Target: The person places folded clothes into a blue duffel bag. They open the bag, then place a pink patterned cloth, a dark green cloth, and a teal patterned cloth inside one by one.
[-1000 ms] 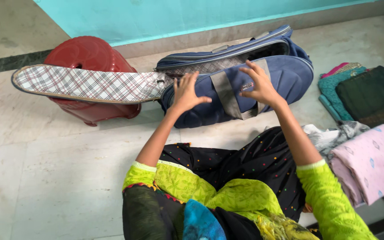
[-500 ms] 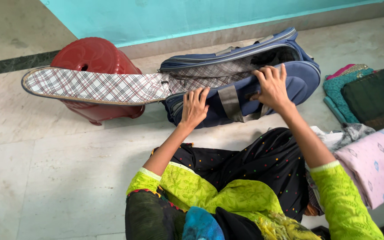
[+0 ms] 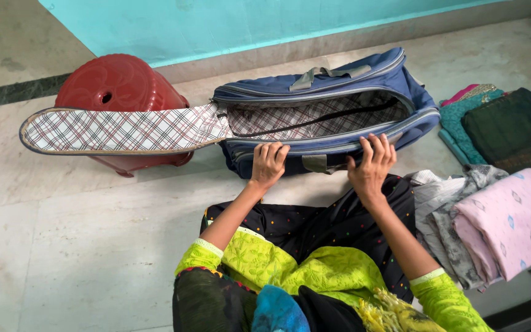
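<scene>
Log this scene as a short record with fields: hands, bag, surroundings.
left hand: fingers curled over the near rim of the blue fabric duffel bag
right hand: gripping the same near rim, beside the grey strap
bag state: unzipped, checked lining visible, empty as far as can be seen
checked-lined lid flap: laid open to the left, resting against the overturned red plastic stool
folded pink patterned cloth: on the clothes pile at right
dark green folded cloth: behind it
floor: pale marble tiles

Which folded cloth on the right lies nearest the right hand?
The grey-white crumpled cloth, just beside the right hand; the pink one and the green ones lie farther out.
</scene>
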